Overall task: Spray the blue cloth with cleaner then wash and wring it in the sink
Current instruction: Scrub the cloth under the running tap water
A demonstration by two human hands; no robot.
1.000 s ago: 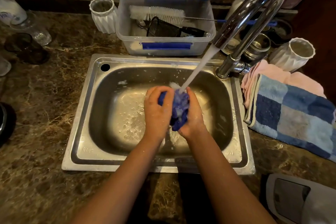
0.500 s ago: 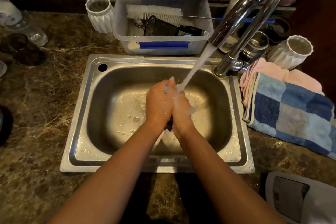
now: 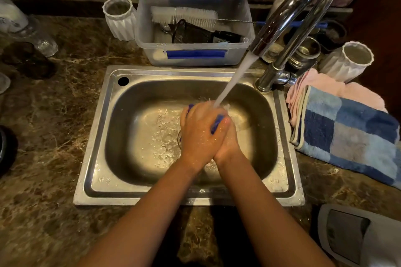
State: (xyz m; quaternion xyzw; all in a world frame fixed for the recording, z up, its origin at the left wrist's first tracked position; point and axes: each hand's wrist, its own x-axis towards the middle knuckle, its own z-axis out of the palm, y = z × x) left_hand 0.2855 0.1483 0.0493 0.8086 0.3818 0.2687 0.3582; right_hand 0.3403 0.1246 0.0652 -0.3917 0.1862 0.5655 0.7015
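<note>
Wet, both hands, clasped low over the basin of the steel sink [image 3: 95, 158]. Left hand [image 3: 198, 134] on top, fingers curled round the blue cloth [image 3: 217, 123]; right hand [image 3: 226, 140] beneath and beside it, curled into the same bundle. Only slivers of blue visible, one strip between the hands and a corner by the left knuckles [image 3: 190, 106]; the rest hidden in the clasp. Stream of water [image 3: 234, 81] landing on the top of the hands, just at the cloth.

For a good wash, probably: open the bundle a little under the flow, rub fold against fold, turn it so the cleaner rinses out of every side. Keep low in the basin to hold splash down. Wring only once no suds show.

Farther back, faucet [image 3: 299, 6] arching over from the right rim, running. Clear plastic bin [image 3: 195, 52] with brush behind the sink.

Against a second ago: far less cloth exposed, then a bunched blue mass between the palms, now pressed nearly out of sight, left hand folded over the right.
</note>
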